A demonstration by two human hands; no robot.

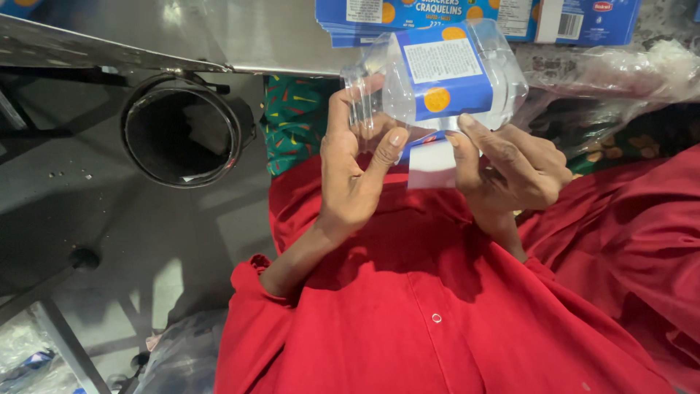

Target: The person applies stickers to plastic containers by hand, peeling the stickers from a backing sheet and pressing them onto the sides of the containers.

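Above my lap, both hands grip: left hand (355,171) pinches the clear bag (379,91), right hand (510,168) pinches the blue carton (446,80); I judge bagging underway, carton needing seating.

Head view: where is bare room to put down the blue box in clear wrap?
Bare patch: grey metal surface, between the stacked blue cartons and black round bin. Crowded: right side, crumpled clear plastic. Both hands, left hand and right hand, hold the blue box.
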